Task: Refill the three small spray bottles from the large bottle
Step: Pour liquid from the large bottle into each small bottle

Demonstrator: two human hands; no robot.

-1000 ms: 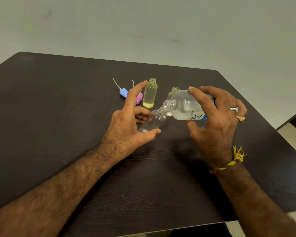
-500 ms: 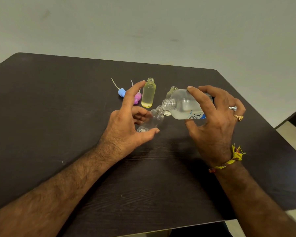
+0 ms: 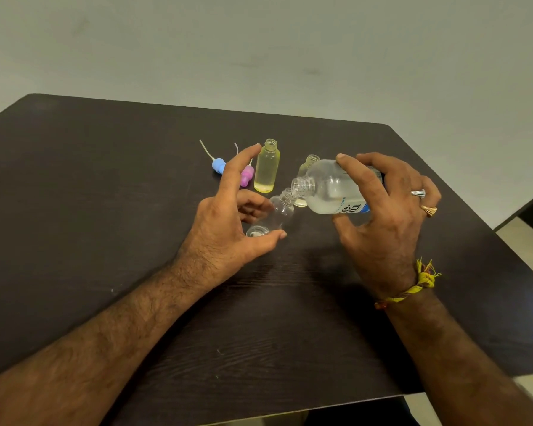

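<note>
My right hand (image 3: 385, 210) grips the large clear bottle (image 3: 330, 189), tipped on its side with its open mouth at the neck of a small clear bottle (image 3: 277, 215). My left hand (image 3: 228, 222) holds that small bottle tilted between thumb and curled fingers, index finger stretched out. A little liquid lies at its bottom. A second small bottle (image 3: 267, 167) stands upright and uncapped behind, filled with yellowish liquid. The third small bottle (image 3: 308, 164) stands behind the large one, mostly hidden.
A blue spray cap (image 3: 218, 165) and a pink spray cap (image 3: 247, 175) with dip tubes lie on the dark table (image 3: 105, 210) behind my left hand. The table's right edge and front edge are close to my right arm.
Both hands and the two held bottles stay almost in place; the large bottle stays tipped into the small one.
</note>
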